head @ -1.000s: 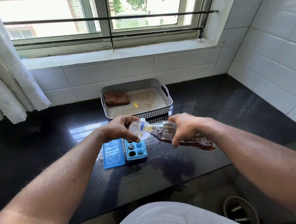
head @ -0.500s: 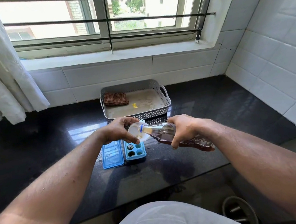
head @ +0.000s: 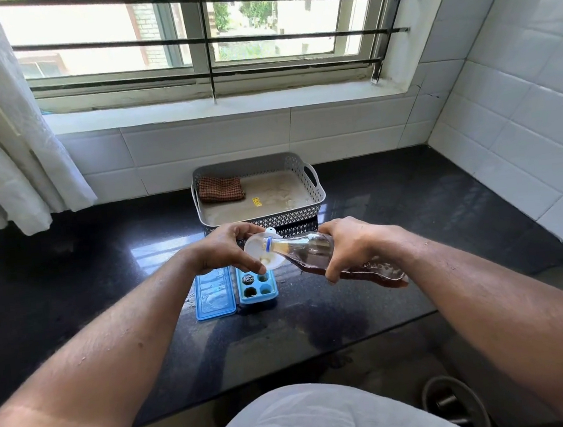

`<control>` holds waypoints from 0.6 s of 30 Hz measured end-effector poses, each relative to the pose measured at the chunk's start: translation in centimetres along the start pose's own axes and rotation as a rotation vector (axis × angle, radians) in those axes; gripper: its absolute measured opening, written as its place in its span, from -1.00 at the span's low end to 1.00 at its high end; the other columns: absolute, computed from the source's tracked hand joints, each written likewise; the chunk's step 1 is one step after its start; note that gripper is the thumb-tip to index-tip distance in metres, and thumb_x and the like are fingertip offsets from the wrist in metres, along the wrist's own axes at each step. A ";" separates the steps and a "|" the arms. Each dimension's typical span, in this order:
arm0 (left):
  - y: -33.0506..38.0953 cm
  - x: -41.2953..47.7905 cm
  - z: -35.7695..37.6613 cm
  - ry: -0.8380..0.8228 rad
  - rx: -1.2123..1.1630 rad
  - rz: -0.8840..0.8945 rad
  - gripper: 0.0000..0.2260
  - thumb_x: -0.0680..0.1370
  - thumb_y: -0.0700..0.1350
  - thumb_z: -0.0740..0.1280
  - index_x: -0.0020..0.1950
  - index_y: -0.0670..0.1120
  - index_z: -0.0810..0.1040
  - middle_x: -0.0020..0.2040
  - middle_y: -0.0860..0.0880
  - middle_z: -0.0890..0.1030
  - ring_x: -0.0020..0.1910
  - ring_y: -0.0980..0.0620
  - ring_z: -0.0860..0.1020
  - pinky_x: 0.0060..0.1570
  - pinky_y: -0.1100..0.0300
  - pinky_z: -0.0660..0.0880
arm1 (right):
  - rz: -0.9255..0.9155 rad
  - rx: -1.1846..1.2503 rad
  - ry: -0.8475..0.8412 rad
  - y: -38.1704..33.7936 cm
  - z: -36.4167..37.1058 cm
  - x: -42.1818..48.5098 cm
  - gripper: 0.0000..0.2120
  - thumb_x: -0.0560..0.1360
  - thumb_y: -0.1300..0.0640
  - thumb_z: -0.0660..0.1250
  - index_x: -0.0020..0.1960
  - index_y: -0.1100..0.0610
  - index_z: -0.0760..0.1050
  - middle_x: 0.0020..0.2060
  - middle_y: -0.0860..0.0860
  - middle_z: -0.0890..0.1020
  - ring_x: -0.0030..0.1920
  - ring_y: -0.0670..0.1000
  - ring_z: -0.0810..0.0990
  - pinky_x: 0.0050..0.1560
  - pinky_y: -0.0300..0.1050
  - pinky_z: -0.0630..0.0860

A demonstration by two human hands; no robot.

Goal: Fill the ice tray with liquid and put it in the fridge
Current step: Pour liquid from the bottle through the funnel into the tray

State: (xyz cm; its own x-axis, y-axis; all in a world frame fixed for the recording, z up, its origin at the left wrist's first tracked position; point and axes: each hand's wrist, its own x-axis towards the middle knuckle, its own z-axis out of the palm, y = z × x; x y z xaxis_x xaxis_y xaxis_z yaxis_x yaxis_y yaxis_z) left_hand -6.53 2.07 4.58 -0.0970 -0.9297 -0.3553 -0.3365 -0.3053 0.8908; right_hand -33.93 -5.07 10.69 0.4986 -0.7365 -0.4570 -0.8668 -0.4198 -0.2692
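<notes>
The blue ice tray [head: 257, 284] sits on the dark tabletop [head: 410, 207], its near pockets showing, some dark with liquid. Its blue lid [head: 214, 293] lies flat just beside it at nine o'clock. Above the tray's far end, the left hand [head: 228, 250] pinches a clear funnel [head: 266, 251]. The right hand [head: 348, 244] is wrapped around a tilted bottle [head: 314, 249] of brown liquid, neck in the funnel. At twelve o'clock stands a grey basket [head: 307, 171] holding a checked cloth [head: 222, 192].
</notes>
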 end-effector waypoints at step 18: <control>0.1 -0.3 0.0 0.009 0.004 0.005 -0.23 0.22 -0.34 0.70 0.39 -0.05 0.54 0.21 -0.17 0.66 0.11 -0.11 0.69 0.13 -0.09 0.66 | -0.001 -0.010 0.017 -0.3 -0.1 -0.5 -0.27 0.10 -0.07 0.70 0.20 -0.06 0.50 -0.01 -0.09 0.60 -0.07 -0.06 0.62 -0.21 -0.15 0.56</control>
State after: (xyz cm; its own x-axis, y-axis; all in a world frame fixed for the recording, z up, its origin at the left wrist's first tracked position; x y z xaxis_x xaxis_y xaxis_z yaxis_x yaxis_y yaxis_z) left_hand -6.53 2.33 4.77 -0.0899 -0.9330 -0.3483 -0.3401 -0.3000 0.8912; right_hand -33.96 -4.64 11.13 0.4997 -0.7448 -0.4422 -0.8662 -0.4262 -0.2610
